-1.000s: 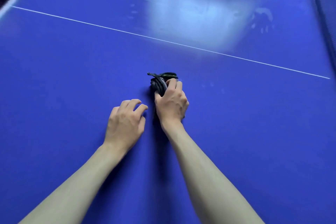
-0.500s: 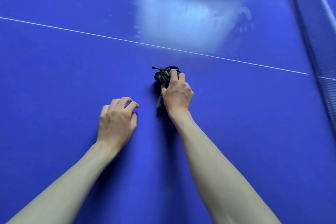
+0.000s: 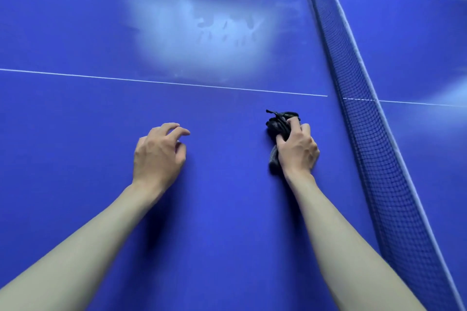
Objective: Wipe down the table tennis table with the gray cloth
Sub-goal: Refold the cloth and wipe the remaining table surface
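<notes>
Mid-wipe, the right hand (image 3: 297, 148) gripped the bunched gray cloth (image 3: 278, 129) against the blue desk (image 3: 227, 209) right of frame centre near the net (image 3: 366, 108), the left hand (image 3: 158, 154) loosely curled, holding nothing; next, likely another pressing stroke.

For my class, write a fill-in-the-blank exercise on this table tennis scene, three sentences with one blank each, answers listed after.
1. The cloth is bunched in the grip of the ____ hand.
2. The left hand holds ____.
3. The net stands on the ____ side of the right hand.

Answers: right; nothing; right
</notes>
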Tool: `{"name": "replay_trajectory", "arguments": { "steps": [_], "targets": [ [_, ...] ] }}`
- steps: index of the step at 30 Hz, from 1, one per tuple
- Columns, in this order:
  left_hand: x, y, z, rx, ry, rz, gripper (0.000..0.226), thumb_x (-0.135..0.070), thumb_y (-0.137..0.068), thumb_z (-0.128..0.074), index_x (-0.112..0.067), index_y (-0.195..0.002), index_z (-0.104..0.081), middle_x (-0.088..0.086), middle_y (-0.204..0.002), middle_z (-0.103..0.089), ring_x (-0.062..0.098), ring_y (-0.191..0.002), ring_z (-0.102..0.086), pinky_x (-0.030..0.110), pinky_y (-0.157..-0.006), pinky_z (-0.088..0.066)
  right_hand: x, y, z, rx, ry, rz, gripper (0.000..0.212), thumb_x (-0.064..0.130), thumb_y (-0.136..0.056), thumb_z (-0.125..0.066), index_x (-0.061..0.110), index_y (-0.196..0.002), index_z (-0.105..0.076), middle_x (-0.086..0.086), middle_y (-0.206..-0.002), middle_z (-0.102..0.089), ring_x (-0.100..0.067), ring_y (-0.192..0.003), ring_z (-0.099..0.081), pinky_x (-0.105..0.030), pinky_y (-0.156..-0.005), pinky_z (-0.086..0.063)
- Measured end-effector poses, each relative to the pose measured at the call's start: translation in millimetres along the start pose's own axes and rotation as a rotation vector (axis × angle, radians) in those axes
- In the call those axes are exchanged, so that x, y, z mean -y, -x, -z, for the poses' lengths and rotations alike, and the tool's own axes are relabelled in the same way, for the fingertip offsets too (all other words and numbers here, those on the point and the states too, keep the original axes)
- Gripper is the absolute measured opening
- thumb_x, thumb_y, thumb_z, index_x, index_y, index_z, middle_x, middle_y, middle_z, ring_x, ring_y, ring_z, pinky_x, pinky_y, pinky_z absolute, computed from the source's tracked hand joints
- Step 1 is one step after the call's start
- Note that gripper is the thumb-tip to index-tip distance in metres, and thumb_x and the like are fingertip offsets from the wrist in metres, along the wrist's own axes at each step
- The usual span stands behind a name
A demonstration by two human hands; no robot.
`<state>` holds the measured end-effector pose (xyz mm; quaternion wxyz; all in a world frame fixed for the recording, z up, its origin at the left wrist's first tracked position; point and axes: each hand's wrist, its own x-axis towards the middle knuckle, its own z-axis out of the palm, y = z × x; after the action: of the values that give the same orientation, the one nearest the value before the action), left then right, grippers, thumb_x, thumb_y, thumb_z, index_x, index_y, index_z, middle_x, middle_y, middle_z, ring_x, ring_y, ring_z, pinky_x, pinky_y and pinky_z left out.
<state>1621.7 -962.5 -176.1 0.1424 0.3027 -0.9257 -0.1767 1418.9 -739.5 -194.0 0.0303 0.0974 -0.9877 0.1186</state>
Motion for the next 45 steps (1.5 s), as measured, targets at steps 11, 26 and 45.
{"name": "replay_trajectory", "arguments": {
  "steps": [11,26,45],
  "targets": [
    [-10.6,-14.7,-42.6,-0.074,-0.146,0.031,0.036,-0.009,-0.090,-0.067,-0.030,-0.118,-0.077,0.002,-0.127,-0.069,0.028,-0.111,-0.066,0.049,-0.114,-0.040,-106.1,-96.3,12.2,-0.071,0.060,-0.058,0.030,0.024,-0.096,-0.066,0.013,-0.122,-0.054,-0.019,-0.113,-0.054,-0.044,-0.090,-0.065,-0.041,-0.068,-0.038],
    [6.3,-24.2,-36.7,-0.026,-0.106,-0.083,0.024,-0.020,-0.096,-0.064,-0.029,-0.114,-0.076,-0.002,-0.123,-0.070,0.021,-0.113,-0.066,0.048,-0.117,-0.035,76.0,-78.8,-26.3,-0.038,-0.002,0.003,0.040,0.036,-0.097,-0.065,0.022,-0.131,-0.051,-0.016,-0.123,-0.054,-0.041,-0.102,-0.065,-0.046,-0.077,-0.048],
    [261.7,15.3,121.7,-0.076,0.051,0.311,0.030,-0.006,-0.092,-0.054,-0.025,-0.108,-0.071,-0.010,-0.114,-0.068,0.019,-0.102,-0.060,0.043,-0.102,-0.038,424.8,133.3,-90.8,0.119,-0.079,0.386,0.042,0.033,-0.092,-0.066,0.024,-0.131,-0.053,-0.006,-0.114,-0.053,-0.027,-0.086,-0.057,-0.035,-0.058,-0.031]
  ]
}}
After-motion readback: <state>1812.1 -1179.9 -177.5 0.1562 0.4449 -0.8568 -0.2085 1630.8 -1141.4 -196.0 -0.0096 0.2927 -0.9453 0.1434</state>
